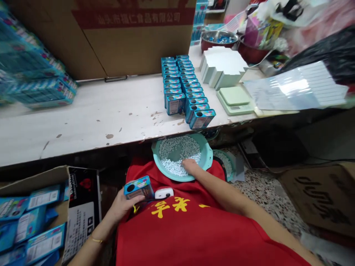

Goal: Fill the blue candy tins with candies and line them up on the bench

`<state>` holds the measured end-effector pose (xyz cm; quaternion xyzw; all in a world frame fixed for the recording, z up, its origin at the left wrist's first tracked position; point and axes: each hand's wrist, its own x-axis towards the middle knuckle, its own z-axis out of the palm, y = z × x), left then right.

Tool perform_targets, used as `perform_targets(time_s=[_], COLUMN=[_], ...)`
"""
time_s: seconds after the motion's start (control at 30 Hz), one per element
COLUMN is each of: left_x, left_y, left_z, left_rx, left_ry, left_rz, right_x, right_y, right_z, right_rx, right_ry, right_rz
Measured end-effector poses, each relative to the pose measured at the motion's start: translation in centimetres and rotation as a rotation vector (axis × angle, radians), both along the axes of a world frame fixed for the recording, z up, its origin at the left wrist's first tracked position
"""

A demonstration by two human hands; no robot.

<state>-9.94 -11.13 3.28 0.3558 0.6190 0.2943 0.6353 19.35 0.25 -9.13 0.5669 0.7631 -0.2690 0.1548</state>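
A small blue box (pixel 141 187) with a round dark opening on top is in my left hand (pixel 126 204), thumb across its front, over my red apron. My right hand (pixel 190 166) reaches into a turquoise basin (pixel 205 150) on my lap, its fingertips down among small white pellets (pixel 176 168). Those fingers are partly buried, so what they hold, if anything, is hidden. Just right of the box, a small white device (pixel 164 193) lies against the apron.
Two rows of blue boxes (pixel 198 99) stand on the white table (pixel 83 122). Right of them are a pale green scale (pixel 235 99) and stacked white card (pixel 223 64). An open carton (pixel 83 207) of blue boxes sits at lower left. Another pellet basin (pixel 231 162) is below, right.
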Motion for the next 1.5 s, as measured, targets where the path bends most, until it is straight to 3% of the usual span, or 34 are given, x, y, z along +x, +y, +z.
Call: perform_targets(time_s=[0.13, 0.27, 0.4, 0.57, 0.73, 0.9, 1.17, 1.27, 1.33, 1.4, 1.5], left_x=[0.6, 2.3, 3.8, 6.5, 9.7, 10.7, 11.2, 11.2, 10.8, 10.0, 8.7], left_y=[2.4, 6.1, 9.2, 11.8, 13.3, 13.4, 13.7, 13.5, 13.3, 13.0, 12.4], left_z=[0.1, -1.1, -2.8, -4.0, -4.6, -5.5, -5.7, -5.7, -5.4, -5.0, -4.5], left_rx=[0.139, 0.298, 0.412, 0.508, 0.575, 0.575, 0.553, 0.563, 0.563, 0.550, 0.515], left_ry=[0.095, 0.152, 0.220, 0.355, 0.489, 0.565, 0.587, 0.531, 0.477, 0.425, 0.353], left_rz=[0.068, 0.016, -0.043, -0.153, -0.310, -0.342, -0.361, -0.332, -0.286, -0.212, -0.092], right_x=[1.0, 3.0, 5.2, 6.9, 5.7, 3.6, -0.3, 0.5, 2.5, 4.8, 6.5], right_y=[0.9, 1.6, 2.0, 3.1, 4.8, 6.1, 5.3, 4.7, 4.5, 4.6, 4.6], right_z=[-0.1, 1.3, 4.6, 10.8, 16.1, 19.1, 22.9, 23.1, 21.8, 19.1, 13.1], right_rx=[-0.126, -0.144, -0.144, -0.194, -0.060, 0.148, 0.169, 0.216, 0.233, 0.226, 0.166], right_ry=[0.158, 0.317, 0.409, 0.687, 0.498, 0.183, -0.099, -0.095, -0.066, -0.017, -0.029], right_rz=[-0.008, -0.122, -0.245, -0.397, -0.120, 0.134, 0.194, 0.182, 0.149, 0.082, -0.065])
